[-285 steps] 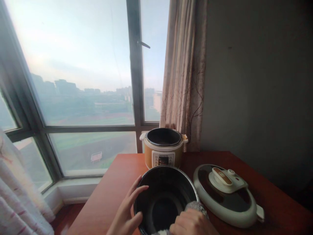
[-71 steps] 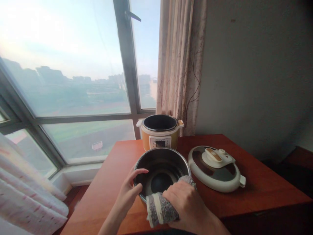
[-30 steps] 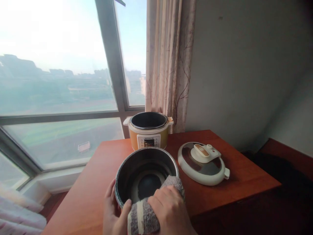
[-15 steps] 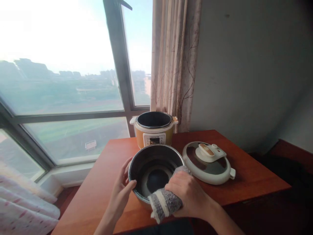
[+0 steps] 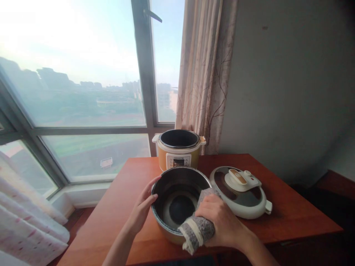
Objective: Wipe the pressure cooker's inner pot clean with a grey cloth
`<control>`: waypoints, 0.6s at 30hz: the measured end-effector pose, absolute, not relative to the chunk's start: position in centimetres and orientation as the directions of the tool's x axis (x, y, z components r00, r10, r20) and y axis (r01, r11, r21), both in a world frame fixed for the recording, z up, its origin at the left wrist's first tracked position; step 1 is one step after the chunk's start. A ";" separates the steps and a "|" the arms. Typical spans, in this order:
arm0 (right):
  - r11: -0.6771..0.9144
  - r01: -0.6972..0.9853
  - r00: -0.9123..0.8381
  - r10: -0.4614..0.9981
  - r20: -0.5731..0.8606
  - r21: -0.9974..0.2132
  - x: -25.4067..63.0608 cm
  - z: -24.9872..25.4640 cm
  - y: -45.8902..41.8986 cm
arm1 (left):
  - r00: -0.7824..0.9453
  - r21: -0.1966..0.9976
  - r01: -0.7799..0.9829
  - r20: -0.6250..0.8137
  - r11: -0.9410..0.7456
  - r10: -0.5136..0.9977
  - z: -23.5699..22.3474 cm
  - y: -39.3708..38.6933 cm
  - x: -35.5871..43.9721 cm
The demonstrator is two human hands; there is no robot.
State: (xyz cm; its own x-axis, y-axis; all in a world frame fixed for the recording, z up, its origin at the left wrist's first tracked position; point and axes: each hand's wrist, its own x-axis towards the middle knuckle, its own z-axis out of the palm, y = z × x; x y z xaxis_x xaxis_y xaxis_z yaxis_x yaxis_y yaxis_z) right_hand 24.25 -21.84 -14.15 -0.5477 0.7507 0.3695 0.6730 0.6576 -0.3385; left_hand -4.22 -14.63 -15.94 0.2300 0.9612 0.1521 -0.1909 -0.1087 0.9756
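the fingers of the left hand (image 5: 141, 213) curve loosely around the left side of a dark-lined pot (image 5: 181, 181), thumb on the rim and the other fingers along the outside, so the hand is partly closed on the edge. the fingers of the right hand (image 5: 216, 218) are curled tightly over a bunched gray cloth (image 5: 194, 232) with a pale stripe. the cloth lies against the pot's right and near rim, one end hanging over the outside, and the right thumb is hidden.

the pot is between the two hands, its mouth up and tilted toward the camera; whether its base touches the table (image 5: 111, 218) is hard to tell. a lighter ring shows around the dark round center of its floor.

just beyond the pot, a tan and white cooker (image 5: 163, 159) stands upright and open on the reddish table, its control panel facing the person. to the right, a white-rimmed lid (image 5: 244, 210) lies on the table, handle up. farther out are a branch-patterned curtain (image 5: 205, 74), a large window (image 5: 83, 107) and a gray wall (image 5: 280, 96).
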 end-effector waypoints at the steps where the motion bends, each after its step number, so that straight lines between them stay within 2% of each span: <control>1: 0.650 0.680 -0.537 0.756 0.374 -0.340 24.1 -14.3 -21.9 | 0.158 0.974 -0.161 0.187 -0.161 0.970 -16.4 -14.9 -3.9; 4: 0.631 0.689 -0.512 0.771 0.378 -0.355 23.7 -14.4 -22.2 | -0.034 0.952 0.018 0.305 -0.305 0.952 -17.3 -15.8 -3.2; 7: 0.604 0.703 -0.475 0.792 0.384 -0.375 23.0 -14.5 -22.7 | -0.134 0.938 0.122 0.338 -0.323 0.932 -18.0 -17.1 -2.9; 14: 0.545 0.771 -0.351 0.796 0.493 -0.331 20.1 -15.6 -24.1 | -0.137 0.852 0.348 0.458 -0.390 0.878 -19.0 -21.3 -0.1; 18: 0.566 0.775 -0.324 0.737 0.594 -0.279 18.3 -16.4 -24.3 | -0.157 0.863 0.341 0.443 -0.373 0.882 -18.6 -21.3 0.2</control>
